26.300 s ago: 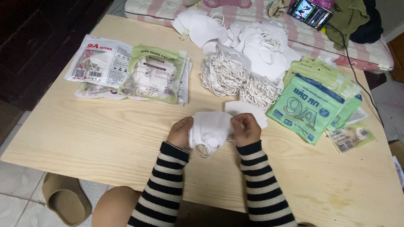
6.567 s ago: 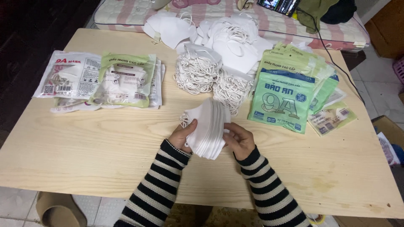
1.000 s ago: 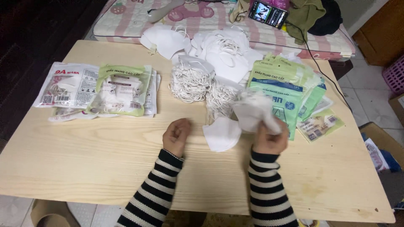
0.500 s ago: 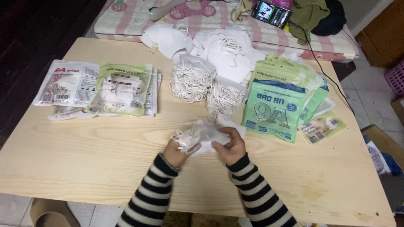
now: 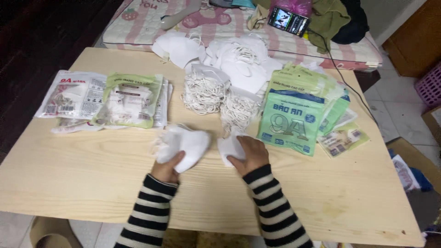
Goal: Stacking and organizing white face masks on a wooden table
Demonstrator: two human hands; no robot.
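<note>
Near the six o'clock edge of the table (image 5: 69, 179), I judge the mask stack (image 5: 183, 146) clamped in my left hand (image 5: 166, 169) light, soft and slippery, best pinched at its folds, while at three o'clock my right hand (image 5: 250, 154) presses flat on one mask (image 5: 228, 148)

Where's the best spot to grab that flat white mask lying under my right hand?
Probably the white mask's free left edge, approached from the left: it lies flat on the wooden table with the right hand pressing its right part, so only that side sticks out.
</note>
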